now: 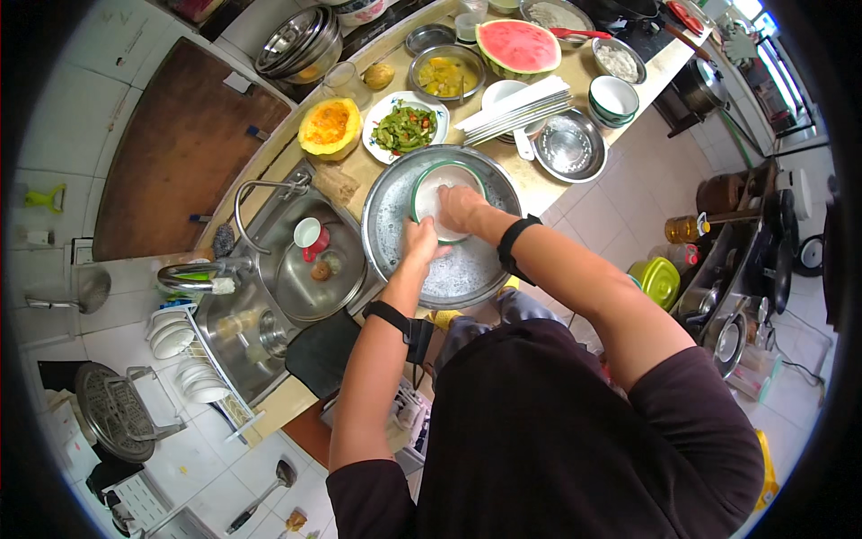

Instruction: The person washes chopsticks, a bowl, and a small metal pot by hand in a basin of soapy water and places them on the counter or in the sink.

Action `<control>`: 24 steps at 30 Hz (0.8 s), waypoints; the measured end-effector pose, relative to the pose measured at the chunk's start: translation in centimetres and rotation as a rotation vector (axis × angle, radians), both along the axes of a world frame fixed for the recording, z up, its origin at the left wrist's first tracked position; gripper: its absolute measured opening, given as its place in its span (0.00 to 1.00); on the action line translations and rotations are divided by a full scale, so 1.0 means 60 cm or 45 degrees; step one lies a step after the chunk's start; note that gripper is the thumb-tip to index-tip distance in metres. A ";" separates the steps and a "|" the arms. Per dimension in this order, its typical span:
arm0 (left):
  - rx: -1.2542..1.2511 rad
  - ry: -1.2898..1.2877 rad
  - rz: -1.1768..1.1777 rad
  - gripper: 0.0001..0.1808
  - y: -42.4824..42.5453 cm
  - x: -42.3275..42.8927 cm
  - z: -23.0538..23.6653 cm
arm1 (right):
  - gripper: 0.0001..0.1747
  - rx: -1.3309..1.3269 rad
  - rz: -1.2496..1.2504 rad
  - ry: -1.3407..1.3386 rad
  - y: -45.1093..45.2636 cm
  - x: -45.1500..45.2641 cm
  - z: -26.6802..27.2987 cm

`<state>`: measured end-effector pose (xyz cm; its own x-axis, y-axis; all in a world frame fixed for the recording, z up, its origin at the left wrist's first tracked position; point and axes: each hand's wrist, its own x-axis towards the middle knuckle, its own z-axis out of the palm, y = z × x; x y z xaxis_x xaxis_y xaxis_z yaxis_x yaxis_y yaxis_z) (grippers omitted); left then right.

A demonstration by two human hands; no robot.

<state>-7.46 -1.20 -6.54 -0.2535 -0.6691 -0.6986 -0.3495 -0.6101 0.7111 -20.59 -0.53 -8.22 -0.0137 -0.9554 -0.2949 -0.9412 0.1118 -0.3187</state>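
A white bowl with a green rim (422, 185) sits inside a wide metal basin (377, 246) on the counter, with water and suds in the basin. My left hand (421, 241) grips the bowl at its near left rim, thumb outward. Inside the bowl, the fingers of my right hand (461, 207) are bent down against the inner wall. Whether those fingers hold anything is hidden.
Left of the basin is a steel sink (289, 283) holding a red mug (311, 237). Beyond the basin stand a plate of green vegetables (404, 128), a cut pumpkin (330, 128), a watermelon half (518, 47), a metal bowl (571, 147) and stacked bowls (613, 98).
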 end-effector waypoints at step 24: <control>-0.543 -0.520 -0.346 0.25 -0.056 0.002 -0.032 | 0.12 0.143 0.152 -0.049 0.016 0.017 -0.009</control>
